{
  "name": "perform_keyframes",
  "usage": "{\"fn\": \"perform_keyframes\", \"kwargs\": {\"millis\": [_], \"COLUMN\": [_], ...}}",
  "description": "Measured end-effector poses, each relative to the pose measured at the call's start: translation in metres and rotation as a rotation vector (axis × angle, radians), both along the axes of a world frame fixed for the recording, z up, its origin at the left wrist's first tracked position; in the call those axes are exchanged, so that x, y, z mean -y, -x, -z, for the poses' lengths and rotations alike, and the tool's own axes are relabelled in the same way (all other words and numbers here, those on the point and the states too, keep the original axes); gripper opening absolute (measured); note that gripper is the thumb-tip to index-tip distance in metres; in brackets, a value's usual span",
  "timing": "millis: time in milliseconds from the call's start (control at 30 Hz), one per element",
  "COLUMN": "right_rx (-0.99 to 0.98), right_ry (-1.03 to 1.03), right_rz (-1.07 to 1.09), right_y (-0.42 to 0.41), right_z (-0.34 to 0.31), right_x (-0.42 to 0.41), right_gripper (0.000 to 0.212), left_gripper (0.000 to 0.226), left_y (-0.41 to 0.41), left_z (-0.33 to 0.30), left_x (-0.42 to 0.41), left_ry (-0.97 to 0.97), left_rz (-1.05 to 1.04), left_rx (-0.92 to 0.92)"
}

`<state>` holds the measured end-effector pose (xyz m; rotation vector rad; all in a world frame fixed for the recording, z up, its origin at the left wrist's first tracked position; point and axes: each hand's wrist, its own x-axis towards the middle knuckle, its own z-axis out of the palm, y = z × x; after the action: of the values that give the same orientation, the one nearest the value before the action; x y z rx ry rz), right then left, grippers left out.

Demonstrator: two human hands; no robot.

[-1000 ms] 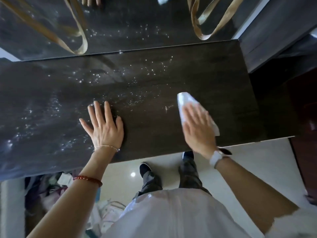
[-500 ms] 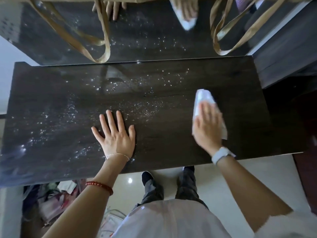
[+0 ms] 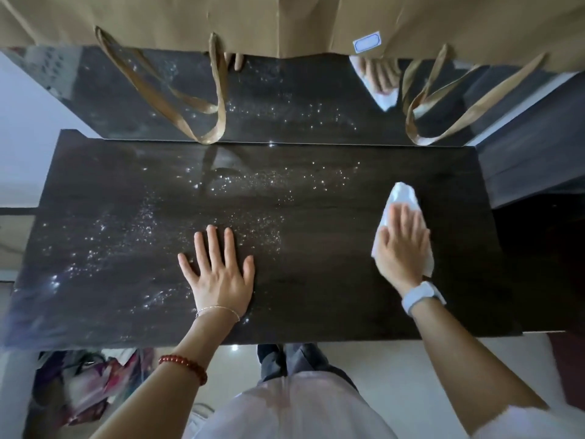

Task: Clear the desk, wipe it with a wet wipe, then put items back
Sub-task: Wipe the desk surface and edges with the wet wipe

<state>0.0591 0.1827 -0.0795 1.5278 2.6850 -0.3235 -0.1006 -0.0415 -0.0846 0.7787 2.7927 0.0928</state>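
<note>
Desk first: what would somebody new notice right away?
The white wipe, pressed flat under the right hand on the right side of the dark desk. Shiny specks glitter across the middle and left, where the left hand rests flat. Brown paper bags are along the back.

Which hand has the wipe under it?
The right hand, wearing the white watch, presses the wet wipe onto the desk; the left hand lies flat with no wipe.

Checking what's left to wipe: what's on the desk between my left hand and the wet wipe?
Head view: only bare dark desk between the left hand and the wet wipe, with glittery specks near the hand.
</note>
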Motion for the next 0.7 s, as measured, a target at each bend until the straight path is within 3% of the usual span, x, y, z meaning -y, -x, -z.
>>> {"fn": "perform_keyframes", "kwargs": {"millis": [67, 133, 233, 300, 367, 433, 500, 600, 633, 700], "right_rx": [0.062, 0.014, -0.122, -0.113, -0.102, -0.095, -0.100, -0.030, -0.043, -0.128], "right_ry": [0.101, 0.119, 0.089, 0.071, 0.055, 0.008, -0.037, 0.113, 0.122, 0.105], "right_rz": [0.206, 0.254, -0.118, -0.488, -0.670, -0.558, -0.213, 0.221, 0.229, 0.006], "right_y": [0.015, 0.052, 0.110, 0.121, 0.111, 0.090, 0.070, 0.084, 0.099, 0.136], "right_z": [-0.008, -0.010, 0.003, 0.005, 0.006, 0.010, 0.007, -0.007, -0.010, -0.008], "right_x": [-0.024, -0.023, 0.027, 0.070, 0.068, 0.032, -0.012, -0.043, -0.036, -0.004], "right_gripper": [0.052, 0.053, 0.055, 0.058, 0.055, 0.054, 0.054, 0.054, 0.055, 0.056], "left_gripper": [0.072, 0.071, 0.070, 0.070, 0.072, 0.074, 0.076, 0.078, 0.078, 0.077], "left_y": [0.000, 0.001, 0.001, 0.000, 0.001, 0.001, 0.001, 0.001, 0.001, 0.002], "left_z": [-0.001, -0.002, -0.001, -0.001, -0.001, -0.003, -0.006, -0.008, -0.008, -0.008], "left_x": [-0.001, -0.002, -0.003, -0.003, -0.003, -0.003, -0.004, -0.005, -0.005, -0.005], "left_ry": [0.018, 0.022, 0.028, 0.037, 0.040, 0.035, 0.044, 0.079, 0.087, 0.092], "left_rz": [-0.001, -0.006, -0.022, -0.022, -0.028, -0.036, -0.038, -0.043, -0.046, -0.050], "left_rx": [0.006, 0.005, -0.002, 0.001, 0.014, 0.019, 0.032, 0.041, 0.044, 0.051]}}
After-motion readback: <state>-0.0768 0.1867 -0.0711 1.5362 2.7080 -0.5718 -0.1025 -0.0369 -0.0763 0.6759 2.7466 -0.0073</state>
